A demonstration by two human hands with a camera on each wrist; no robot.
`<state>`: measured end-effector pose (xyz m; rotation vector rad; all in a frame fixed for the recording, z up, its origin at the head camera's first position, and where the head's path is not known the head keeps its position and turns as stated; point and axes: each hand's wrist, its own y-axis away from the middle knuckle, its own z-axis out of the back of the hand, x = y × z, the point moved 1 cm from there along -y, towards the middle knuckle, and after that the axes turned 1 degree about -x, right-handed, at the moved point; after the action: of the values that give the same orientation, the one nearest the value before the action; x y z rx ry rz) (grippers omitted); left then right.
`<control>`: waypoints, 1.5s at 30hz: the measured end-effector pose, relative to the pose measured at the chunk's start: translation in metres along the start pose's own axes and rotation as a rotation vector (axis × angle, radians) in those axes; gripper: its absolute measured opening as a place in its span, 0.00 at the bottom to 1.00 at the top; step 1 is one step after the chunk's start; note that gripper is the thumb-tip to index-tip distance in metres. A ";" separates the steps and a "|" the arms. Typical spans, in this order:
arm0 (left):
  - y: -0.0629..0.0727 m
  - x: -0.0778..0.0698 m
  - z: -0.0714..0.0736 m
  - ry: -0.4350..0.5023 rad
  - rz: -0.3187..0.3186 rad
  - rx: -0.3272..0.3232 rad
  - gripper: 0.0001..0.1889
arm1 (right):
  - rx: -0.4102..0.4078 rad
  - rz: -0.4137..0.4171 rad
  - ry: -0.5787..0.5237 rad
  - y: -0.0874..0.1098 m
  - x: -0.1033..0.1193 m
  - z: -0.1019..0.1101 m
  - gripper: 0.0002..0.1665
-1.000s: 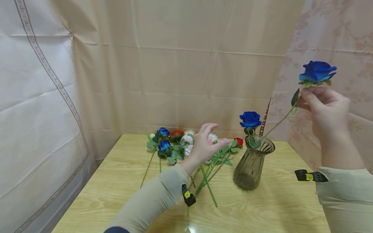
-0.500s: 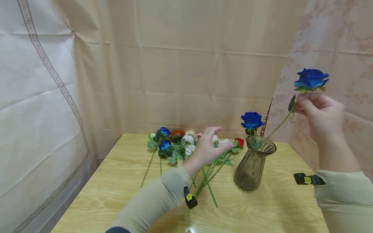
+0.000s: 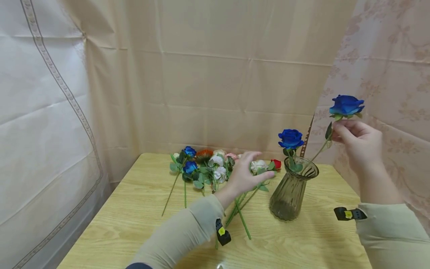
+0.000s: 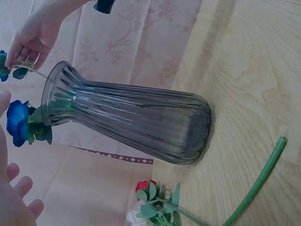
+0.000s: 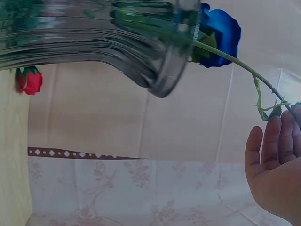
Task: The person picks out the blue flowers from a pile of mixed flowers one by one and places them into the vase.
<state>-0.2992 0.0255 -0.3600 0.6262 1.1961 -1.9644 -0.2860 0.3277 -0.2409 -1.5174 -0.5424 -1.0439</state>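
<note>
High at the right, my right hand (image 3: 361,147) pinches a blue rose (image 3: 346,105) by the stem just under its bloom. The rose's stem slants down past the rim into a ribbed smoky glass vase (image 3: 288,198). A second blue rose (image 3: 290,139) stands in the vase, its bloom above the rim. My left hand (image 3: 243,175) is left of the vase, thumb and fingers spread, holding nothing, over the lying flowers. In the right wrist view the held rose's green stem (image 5: 225,55) bends from the vase mouth to the fingers of my right hand (image 5: 277,160).
Several artificial flowers lie at the back of the wooden table (image 3: 111,224): blue roses (image 3: 190,167), white blooms (image 3: 220,174), an orange bloom (image 3: 204,154) and a red rose (image 3: 276,164). Their green stems (image 3: 243,220) point toward the front. Beige curtains (image 3: 215,74) hang behind.
My right hand has come down and left with the blue rose, its stem sinking deeper into the vase. My left hand has shifted slightly right and down.
</note>
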 end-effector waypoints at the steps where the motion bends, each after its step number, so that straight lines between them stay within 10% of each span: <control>1: 0.000 0.000 -0.001 0.004 -0.006 0.002 0.40 | 0.002 0.001 -0.029 0.000 -0.002 -0.001 0.07; 29: 0.008 0.008 -0.023 -0.029 0.011 0.046 0.38 | 0.095 -0.016 -0.118 0.018 -0.045 -0.016 0.05; 45: 0.016 0.014 -0.031 0.003 0.032 0.080 0.38 | 0.142 -0.034 0.254 0.034 -0.073 -0.021 0.21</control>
<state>-0.2938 0.0435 -0.3925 0.6853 1.1068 -1.9925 -0.3009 0.3156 -0.3219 -1.2331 -0.4542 -1.1791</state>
